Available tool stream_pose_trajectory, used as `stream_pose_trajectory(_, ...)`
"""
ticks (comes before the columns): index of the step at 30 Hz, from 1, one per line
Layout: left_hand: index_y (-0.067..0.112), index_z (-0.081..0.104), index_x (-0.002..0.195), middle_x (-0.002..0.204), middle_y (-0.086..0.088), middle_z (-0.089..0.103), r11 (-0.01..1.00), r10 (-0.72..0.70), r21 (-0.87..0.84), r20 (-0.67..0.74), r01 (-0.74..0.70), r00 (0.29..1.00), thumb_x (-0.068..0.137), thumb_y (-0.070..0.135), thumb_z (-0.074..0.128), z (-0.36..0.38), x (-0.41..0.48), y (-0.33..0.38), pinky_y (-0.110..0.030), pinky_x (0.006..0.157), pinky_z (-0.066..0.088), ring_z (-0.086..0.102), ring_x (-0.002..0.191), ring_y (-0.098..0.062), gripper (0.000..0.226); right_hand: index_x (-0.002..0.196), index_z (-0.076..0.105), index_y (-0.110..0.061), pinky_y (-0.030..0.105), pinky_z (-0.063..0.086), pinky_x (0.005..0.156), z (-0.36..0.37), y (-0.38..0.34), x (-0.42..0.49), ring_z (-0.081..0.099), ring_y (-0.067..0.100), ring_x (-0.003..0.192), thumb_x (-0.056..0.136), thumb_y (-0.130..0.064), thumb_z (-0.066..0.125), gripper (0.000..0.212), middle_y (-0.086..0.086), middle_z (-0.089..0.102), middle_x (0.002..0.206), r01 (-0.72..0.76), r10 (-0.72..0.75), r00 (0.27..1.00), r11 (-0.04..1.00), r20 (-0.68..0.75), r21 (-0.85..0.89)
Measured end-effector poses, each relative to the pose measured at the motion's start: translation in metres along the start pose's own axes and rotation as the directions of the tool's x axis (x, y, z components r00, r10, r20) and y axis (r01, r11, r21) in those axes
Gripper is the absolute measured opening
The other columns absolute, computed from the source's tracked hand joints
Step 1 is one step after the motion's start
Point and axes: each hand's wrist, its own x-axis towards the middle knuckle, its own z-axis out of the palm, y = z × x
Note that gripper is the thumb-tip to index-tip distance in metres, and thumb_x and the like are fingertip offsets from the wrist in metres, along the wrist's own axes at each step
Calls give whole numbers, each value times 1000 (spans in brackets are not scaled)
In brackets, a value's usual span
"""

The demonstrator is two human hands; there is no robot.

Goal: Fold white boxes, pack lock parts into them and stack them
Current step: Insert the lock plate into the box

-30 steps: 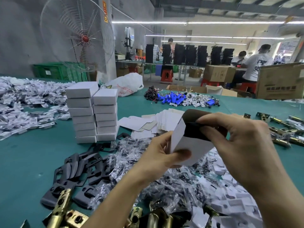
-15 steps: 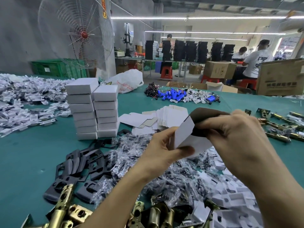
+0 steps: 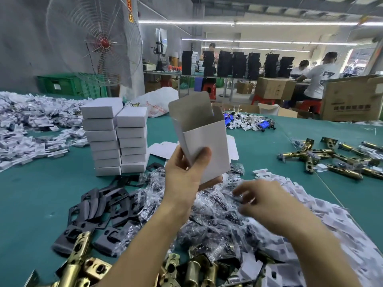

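Observation:
My left hand [image 3: 184, 172] grips an upright white box [image 3: 204, 139] by its lower part, its top flap standing open. My right hand [image 3: 261, 198] is blurred, fingers spread, low over a pile of clear bags of small dark parts [image 3: 209, 216]; I see nothing in it. Two stacks of closed white boxes [image 3: 116, 139] stand on the green table [image 3: 31, 195] to the left. Flat unfolded box blanks [image 3: 163, 149] lie behind the held box.
Black plates [image 3: 97, 212] lie at front left, brass latches [image 3: 190, 270] at the near edge and more brass latches [image 3: 331, 158] at right. White card pieces [image 3: 323, 220] spread right; white packets [image 3: 31, 125] heap far left. People sit beyond.
My right hand left the box top and dropped down right to the bag pile. My left hand raised the box upright, and its top now stands open.

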Motion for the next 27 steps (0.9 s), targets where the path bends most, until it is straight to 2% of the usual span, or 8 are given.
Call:
stream_pose_trajectory(2, 39, 75, 87, 101, -1, 76, 1000, -8, 16, -14, 8, 1000, 58, 45, 89, -1, 1, -1, -41, 64, 61, 74, 95, -29, 33, 130, 60, -28, 28, 46, 100, 15, 6, 9, 60, 9, 110, 91, -15, 66, 41, -4, 63, 130, -6, 12, 995, 998, 102, -57)
stream_pose_trajectory(4, 37, 76, 86, 100, -3, 76, 999, -21, 37, -5, 22, 1000, 58, 42, 87, -2, 0, -3, -40, 62, 62, 73, 94, -31, 30, 132, 58, -28, 31, 44, 104, 25, 12, 15, 55, 13, 123, 92, -13, 62, 42, -3, 59, 136, 0, 8, 996, 996, 84, -93)
stream_pose_trajectory(8, 27, 74, 92, 95, -2, 76, 995, -49, 86, 39, 45, 998, 65, 35, 81, -1, -2, -4, -38, 61, 61, 74, 90, -28, 29, 114, 67, -36, 34, 51, 91, 38, 16, 18, 62, 16, 105, 91, -15, 61, 31, -1, 66, 116, -22, 25, 999, 995, 28, -102)
stream_pose_trajectory(13, 25, 70, 100, 94, 5, 76, 980, -99, 177, 24, 93, 995, 73, 29, 81, -3, -1, -7, -38, 62, 62, 74, 88, -20, 29, 100, 73, -28, 36, 56, 83, 32, 18, 18, 67, 15, 88, 92, -13, 60, 22, -3, 73, 102, -51, 50, 980, 999, -192, 1)
stream_pose_trajectory(17, 30, 68, 100, 91, 12, 75, 964, -164, 219, 30, 153, 986, 81, 22, 81, -8, 1, -10, -46, 69, 64, 73, 92, -20, 24, 113, 70, -23, 15, 55, 71, -7, 12, 5, 64, -1, 76, 93, -7, 62, 27, -7, 72, 93, 187, 1, 812, 947, -584, 262)
stream_pose_trajectory(20, 30, 69, 101, 92, 10, 76, 953, -204, 244, 79, 179, 976, 79, 24, 82, -9, 0, -9, -45, 68, 64, 75, 87, -19, 26, 114, 64, -29, 20, 58, 70, -30, -1, -13, 71, 7, 80, 92, -6, 63, 32, -12, 70, 92, 517, -51, 646, 764, -762, 386)
stream_pose_trajectory(23, 27, 72, 103, 99, 4, 76, 943, -243, 272, 162, 193, 957, 73, 28, 85, -7, -3, -9, -49, 69, 63, 74, 91, -23, 33, 108, 68, -27, 18, 58, 73, -35, -16, -23, 72, 5, 83, 90, -4, 68, 29, -13, 72, 96, 641, -163, 556, 708, -815, 296)
stream_pose_trajectory(27, 25, 73, 111, 107, -3, 75, 936, -246, 319, 283, 151, 927, 74, 25, 82, -3, -7, -11, -52, 75, 62, 74, 94, -26, 38, 101, 76, -21, 19, 55, 75, -31, -22, -21, 68, 5, 79, 85, 0, 73, 26, -12, 69, 91, 520, -266, 482, 853, -835, 28)
